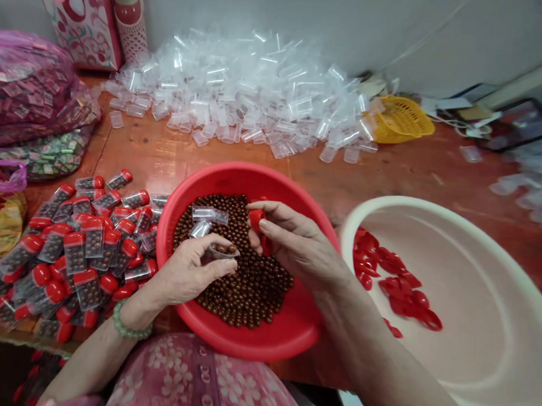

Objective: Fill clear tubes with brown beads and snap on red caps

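Observation:
Over a red basin [243, 347] full of small brown balls [245, 297], my left hand [191, 271] grips a clear plastic case [216, 252] with brown balls showing at its open mouth. To its right, my right hand [299, 239] pinches a red cap [256, 219] between thumb and fingers. A second red piece [266, 245] shows under those fingers. The cap and the case are apart. Several clear empty cases [209, 214] lie on the balls just behind my left hand.
Filled red-capped cases [92, 238] are heaped at the left. A white basin [465, 352] with loose red caps [401, 284] stands at the right. Along the wall lies a pile of clear cases [257, 96] beside a yellow basket [402, 120]. Bulging plastic bags [32, 94] sit far left.

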Action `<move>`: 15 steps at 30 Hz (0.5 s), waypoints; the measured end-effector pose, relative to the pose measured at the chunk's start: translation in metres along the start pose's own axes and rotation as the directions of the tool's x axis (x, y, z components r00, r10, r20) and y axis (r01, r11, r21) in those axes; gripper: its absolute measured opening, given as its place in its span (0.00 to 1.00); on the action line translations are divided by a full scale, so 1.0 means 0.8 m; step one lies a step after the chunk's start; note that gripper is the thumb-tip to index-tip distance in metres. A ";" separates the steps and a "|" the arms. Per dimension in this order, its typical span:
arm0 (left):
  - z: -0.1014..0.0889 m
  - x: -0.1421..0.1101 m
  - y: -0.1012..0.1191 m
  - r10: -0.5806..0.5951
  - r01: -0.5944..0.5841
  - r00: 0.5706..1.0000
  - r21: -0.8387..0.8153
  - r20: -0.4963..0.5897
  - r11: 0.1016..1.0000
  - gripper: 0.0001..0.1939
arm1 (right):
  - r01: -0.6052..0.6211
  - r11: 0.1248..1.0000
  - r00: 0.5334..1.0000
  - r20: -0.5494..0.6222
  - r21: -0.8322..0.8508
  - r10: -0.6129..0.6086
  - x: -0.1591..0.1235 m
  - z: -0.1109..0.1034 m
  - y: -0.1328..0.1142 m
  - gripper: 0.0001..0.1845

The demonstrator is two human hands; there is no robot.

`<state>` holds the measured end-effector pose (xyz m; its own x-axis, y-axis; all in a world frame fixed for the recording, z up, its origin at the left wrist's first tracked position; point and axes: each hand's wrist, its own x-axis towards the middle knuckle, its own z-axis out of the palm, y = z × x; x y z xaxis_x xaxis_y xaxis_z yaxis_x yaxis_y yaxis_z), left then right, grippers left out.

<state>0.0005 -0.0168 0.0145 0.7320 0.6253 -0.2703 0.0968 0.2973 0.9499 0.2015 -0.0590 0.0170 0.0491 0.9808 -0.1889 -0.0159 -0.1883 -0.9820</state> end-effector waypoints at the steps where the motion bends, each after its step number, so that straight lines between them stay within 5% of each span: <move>1: 0.001 -0.001 0.000 0.002 -0.002 1.000 0.004 0.002 1.000 0.11 | -0.004 1.000 1.000 0.017 0.016 0.004 -0.003 0.007 -0.004 0.20; 5: 0.003 -0.005 -0.002 0.023 -0.021 0.999 0.069 -0.023 0.997 0.10 | 0.116 0.983 0.993 0.054 -0.143 -0.109 -0.010 0.028 -0.019 0.19; 9: 0.001 -0.007 -0.002 0.065 -0.059 0.997 0.139 -0.037 0.989 0.08 | 0.284 0.872 0.952 0.011 -0.398 -0.305 -0.013 0.037 -0.023 0.17; 15: -0.004 -0.008 -0.002 0.050 -0.050 0.999 0.096 0.001 0.994 0.08 | 0.246 0.918 0.944 -0.137 -0.310 -0.300 -0.014 0.041 -0.024 0.10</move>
<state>-0.0063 -0.0185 0.0143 0.7367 0.6386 -0.2224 0.1242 0.1954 0.9728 0.1681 -0.0645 0.0381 0.1880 0.9754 0.1149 0.3075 0.0526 -0.9501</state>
